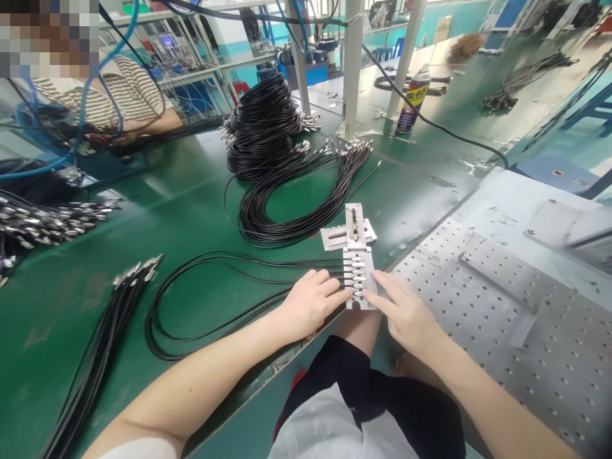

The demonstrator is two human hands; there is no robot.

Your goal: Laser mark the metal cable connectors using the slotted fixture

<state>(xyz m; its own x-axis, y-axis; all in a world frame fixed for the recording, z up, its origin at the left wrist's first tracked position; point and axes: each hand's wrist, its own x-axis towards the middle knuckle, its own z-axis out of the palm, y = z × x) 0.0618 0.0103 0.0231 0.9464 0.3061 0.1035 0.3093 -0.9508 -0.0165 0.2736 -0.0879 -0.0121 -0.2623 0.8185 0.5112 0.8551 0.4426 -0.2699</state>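
1. At the near edge of the green table (201,220), your left hand (310,299) lies palm down, fingers loosely curled above the black cables (165,312). One digit reaches right, its tip at the lowest connector in the row. Whether the curled fingers pinch a cable, you cannot tell from this view.
2. Your right hand (414,315) comes in from the other side with two digits spread: the upper tip at the right edge of the slotted metal block (370,261), the lower at the end of that same lowest connector. The remaining fingers are hidden; a grip on the block cannot be confirmed.
3. Between your hands sits the block. Silver connectors (355,262) lie side by side in its slots, their cables running left and looping round on the table.
4. Just beyond the block, a narrow slotted plate (357,242) lies lengthwise over a crosswise metal plate (331,240).
5. Farther out, a curved cable bundle (253,217) lies flat; behind it stands a tall stack of coiled cable (262,127).
6. To your left: a straight cable bundle (102,338), ends pointing away from you, and a heap of cable ends (43,220).
7. To your right: a perforated metal plate (526,325). A spray can (414,102) stands upright beyond.
8. Far left: a co-worker in a striped top (134,86).
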